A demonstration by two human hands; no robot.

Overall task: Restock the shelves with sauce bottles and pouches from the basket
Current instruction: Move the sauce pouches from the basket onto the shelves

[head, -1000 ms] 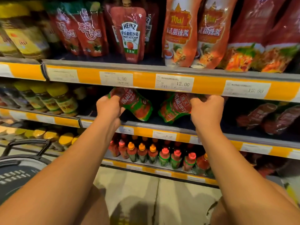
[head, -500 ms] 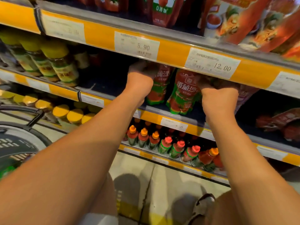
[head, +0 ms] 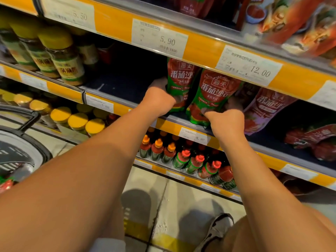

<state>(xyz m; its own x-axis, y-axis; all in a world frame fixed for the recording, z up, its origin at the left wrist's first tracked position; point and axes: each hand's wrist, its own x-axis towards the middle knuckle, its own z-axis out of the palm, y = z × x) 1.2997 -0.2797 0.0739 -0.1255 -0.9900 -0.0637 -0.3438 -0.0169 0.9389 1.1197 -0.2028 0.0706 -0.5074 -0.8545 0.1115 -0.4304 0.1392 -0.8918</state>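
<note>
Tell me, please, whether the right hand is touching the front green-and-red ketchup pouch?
Touching: the head view shows the right hand gripping the lower corner of the front ketchup pouch, fingers wrapped round its edge.

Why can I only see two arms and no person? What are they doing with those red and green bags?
The camera sits on the person's head and looks forward and down, so you see only their arms, as if they were yours. They are filling a shop shelf. The left hand grips one red and green sauce pouch, and the right hand grips another pouch beside it. Both pouches stand upright at the shelf's front edge. A purple pouch leans to their right. Jars with yellow lids stand to the left. Small bottles with orange and red caps fill the shelf below. The dark basket waits at the far left.
</note>
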